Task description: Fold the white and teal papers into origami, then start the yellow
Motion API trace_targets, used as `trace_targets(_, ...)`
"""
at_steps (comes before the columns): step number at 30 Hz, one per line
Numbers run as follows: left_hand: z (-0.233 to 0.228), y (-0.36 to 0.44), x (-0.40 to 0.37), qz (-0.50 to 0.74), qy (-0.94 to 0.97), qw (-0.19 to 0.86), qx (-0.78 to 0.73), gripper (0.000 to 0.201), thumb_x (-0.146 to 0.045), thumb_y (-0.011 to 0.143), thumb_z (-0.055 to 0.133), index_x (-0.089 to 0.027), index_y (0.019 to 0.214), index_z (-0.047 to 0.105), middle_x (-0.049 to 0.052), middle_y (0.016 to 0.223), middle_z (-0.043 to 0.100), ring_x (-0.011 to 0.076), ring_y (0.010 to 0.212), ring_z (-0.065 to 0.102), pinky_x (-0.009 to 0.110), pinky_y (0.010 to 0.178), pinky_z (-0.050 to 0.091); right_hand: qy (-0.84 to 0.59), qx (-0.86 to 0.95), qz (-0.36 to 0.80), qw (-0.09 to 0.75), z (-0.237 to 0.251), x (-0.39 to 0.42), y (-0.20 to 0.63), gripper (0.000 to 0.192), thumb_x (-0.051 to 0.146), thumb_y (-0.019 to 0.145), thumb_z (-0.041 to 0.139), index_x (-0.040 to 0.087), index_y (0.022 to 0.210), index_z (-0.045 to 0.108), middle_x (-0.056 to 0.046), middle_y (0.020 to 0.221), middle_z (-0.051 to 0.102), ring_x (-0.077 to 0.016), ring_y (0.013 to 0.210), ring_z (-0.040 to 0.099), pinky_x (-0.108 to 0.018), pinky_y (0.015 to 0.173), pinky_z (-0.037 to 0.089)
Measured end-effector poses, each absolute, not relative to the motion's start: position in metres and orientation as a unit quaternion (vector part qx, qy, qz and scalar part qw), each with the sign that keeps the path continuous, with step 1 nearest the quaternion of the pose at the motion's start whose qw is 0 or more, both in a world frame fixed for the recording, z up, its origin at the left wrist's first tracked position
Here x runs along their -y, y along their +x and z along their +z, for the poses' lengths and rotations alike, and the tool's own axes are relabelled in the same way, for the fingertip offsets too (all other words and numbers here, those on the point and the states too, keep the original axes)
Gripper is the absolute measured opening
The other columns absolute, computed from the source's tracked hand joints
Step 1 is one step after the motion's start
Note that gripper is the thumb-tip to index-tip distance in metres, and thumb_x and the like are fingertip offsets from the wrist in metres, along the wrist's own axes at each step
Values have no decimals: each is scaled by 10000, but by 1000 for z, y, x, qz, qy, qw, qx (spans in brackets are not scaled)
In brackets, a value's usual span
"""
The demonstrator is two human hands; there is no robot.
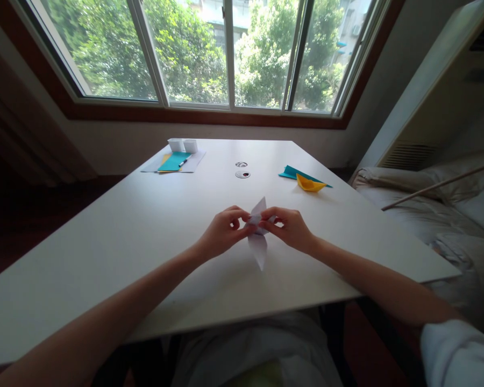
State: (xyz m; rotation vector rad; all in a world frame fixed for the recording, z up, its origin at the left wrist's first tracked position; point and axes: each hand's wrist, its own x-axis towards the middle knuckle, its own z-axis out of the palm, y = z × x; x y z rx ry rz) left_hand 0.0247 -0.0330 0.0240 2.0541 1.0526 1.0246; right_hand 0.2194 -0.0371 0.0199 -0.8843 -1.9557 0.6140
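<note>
A folded white paper shape [258, 244] is held just above the middle of the white table [145, 236]. My left hand [225, 230] pinches its left side and my right hand [291, 228] pinches its right side, thumbs and fingertips meeting at the centre. One pointed tip sticks up between the hands and a longer point hangs down toward me. The middle of the paper is hidden by my fingers.
A yellow paper boat [310, 184] lies on teal paper [290, 172] at the far right. Teal and yellow sheets with a pen [174, 161] and two small white cups [183, 144] sit far left. Two small round objects [242, 169] lie mid-table. A bed [447, 204] is to the right.
</note>
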Motion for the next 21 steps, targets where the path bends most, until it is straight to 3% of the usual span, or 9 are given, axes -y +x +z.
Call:
trace_targets(5, 26, 23, 30, 420, 757, 312, -392, 192, -334, 729, 625, -144, 743, 645, 30, 739, 584, 109, 614, 513, 223, 546, 415, -361, 782, 229, 455, 21, 36, 221, 131, 292, 787, 573, 213, 849, 657, -6, 813, 684, -135, 728, 625, -268, 664, 528)
trace_targets(14, 26, 18, 23, 548, 582, 435, -415, 231, -332, 656, 697, -143, 710, 575, -15, 659, 575, 110, 580, 542, 200, 493, 417, -369, 771, 189, 483, 12, 23, 232, 116, 251, 781, 573, 213, 846, 662, -21, 825, 683, -150, 751, 631, -281, 670, 541)
trace_targets(21, 30, 17, 21, 569, 478, 547, -386, 244, -297, 650, 711, -144, 796, 590, -11, 696, 597, 101, 618, 589, 181, 527, 450, -342, 819, 181, 423, 11, 25, 230, 115, 228, 781, 568, 208, 855, 654, -21, 827, 678, -143, 735, 623, -261, 637, 515)
